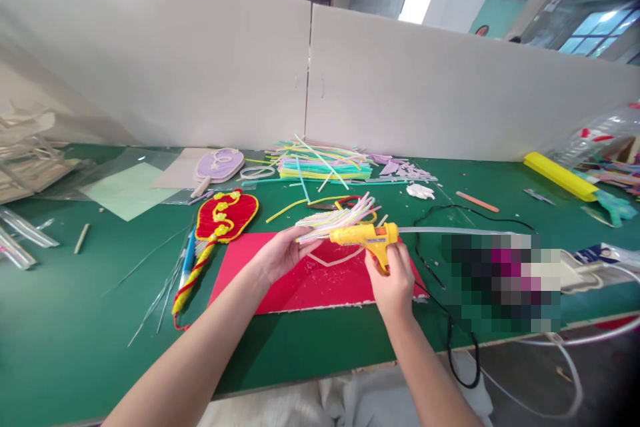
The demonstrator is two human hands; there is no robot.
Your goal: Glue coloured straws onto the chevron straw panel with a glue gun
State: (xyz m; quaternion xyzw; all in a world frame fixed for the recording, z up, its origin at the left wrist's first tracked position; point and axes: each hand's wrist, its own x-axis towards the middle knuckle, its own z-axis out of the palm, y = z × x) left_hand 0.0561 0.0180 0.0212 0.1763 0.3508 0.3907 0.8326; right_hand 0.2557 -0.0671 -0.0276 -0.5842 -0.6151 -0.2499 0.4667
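My left hand [285,255] is closed around a bundle of pastel pipe cleaners [343,215], whose loose ends fan out to the upper right. In my right hand [393,283] is a yellow hot glue gun [367,235], its nozzle pointing left at the bundle near my left fingers. Whether the nozzle touches the bundle I cannot tell. A long clear glue stick [450,231] sticks out of the gun's back end. Below both hands lies a red sheet [295,283] with a pale bent outline [330,263] on it. Scissors with red handles [357,202] lie partly hidden behind the bundle.
A red and yellow fan-shaped craft [227,217] lies left of the sheet, a purple one [220,165] behind it. More pipe cleaners [325,167] are heaped by the white partition [200,60]. A black cable [424,247] runs over the green table's right side, near a pixelated patch.
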